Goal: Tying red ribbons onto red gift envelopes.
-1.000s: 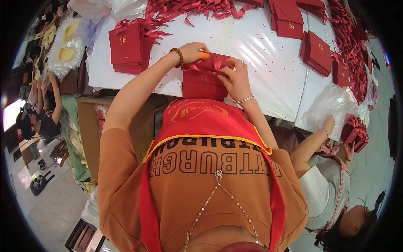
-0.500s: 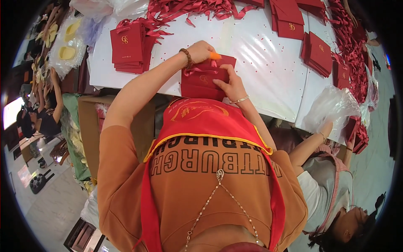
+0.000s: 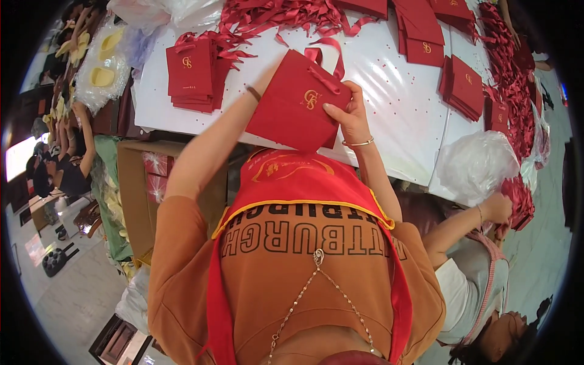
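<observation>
A red paper gift bag point(image 3: 292, 100) with a gold monogram is raised and tilted in front of me, above the near edge of the table. My right hand point(image 3: 353, 115) grips its right edge, thumb on the front face and fingers behind. From the bag's top hangs a loop of red ribbon point(image 3: 338, 58). My left wrist point(image 3: 253, 92), with a dark bracelet, reaches behind the bag's left side, so the left fingers are hidden. Beneath the bag's lower right corner shows a bit of another red piece.
A stack of red bags point(image 3: 191, 73) stands on the white table point(image 3: 395, 121) to the left, more bags point(image 3: 462, 88) to the right. Red ribbons point(image 3: 292, 15) heap at the back. At right, a co-worker's hand point(image 3: 497, 208) is near clear plastic point(image 3: 477, 164). An open cardboard box point(image 3: 131, 182) sits below left.
The gift bag has been lifted, turned and tilted, its front now toward me. My left hand, earlier at the bag's top with an orange fingertip cover showing, has gone behind it. My right hand has shifted right.
</observation>
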Tool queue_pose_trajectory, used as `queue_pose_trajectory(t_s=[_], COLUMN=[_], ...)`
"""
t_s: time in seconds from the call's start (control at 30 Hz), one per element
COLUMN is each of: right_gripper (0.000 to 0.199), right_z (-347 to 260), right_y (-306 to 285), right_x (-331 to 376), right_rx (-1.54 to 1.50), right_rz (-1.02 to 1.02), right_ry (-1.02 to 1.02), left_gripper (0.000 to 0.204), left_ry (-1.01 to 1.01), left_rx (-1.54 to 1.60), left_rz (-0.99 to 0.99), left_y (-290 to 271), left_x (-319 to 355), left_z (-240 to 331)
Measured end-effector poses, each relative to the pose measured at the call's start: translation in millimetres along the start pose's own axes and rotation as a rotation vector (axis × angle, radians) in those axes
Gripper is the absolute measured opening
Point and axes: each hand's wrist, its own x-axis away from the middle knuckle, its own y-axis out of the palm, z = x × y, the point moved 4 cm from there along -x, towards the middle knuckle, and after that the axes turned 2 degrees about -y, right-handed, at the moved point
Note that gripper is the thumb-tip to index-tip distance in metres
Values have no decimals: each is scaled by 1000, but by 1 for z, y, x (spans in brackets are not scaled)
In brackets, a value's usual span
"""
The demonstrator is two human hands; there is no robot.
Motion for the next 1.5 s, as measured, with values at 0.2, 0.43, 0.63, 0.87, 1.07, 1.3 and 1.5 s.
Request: queue_pose_trajectory(t_s=[0.2,0.43,0.63,0.87,1.07,1.3,1.5], right_gripper=[42,39,48,37,15,23,28], right_z=[7,4,29,-5,2,15,15], right_y=[-24,-59,-82,-63,-39,-19,-14], right_x=[-10,-1,-3,-5,-18,-26,-28], right_rx=[578,60,597,1491,1306,1739,1740], right_rz=[112,431,339,525,79,-75,-165], right_ry=[-184,45,132,-504,-410,-448,-326], left_gripper=[28,25,24,11,8,8,15], left_ry=[-287,-259,463,445,123,-427,-46], left_rx=[188,-341,-1583,-1666,-1340,-1047,-300], left_rz=[-3,390,462,274,118,-407,-89], left_y=[43,5,-36,-71,-70,-36,8], left_x=[19,4,-41,-28,64,128,73], left_z=[-9,-21,21,3,3,20,48])
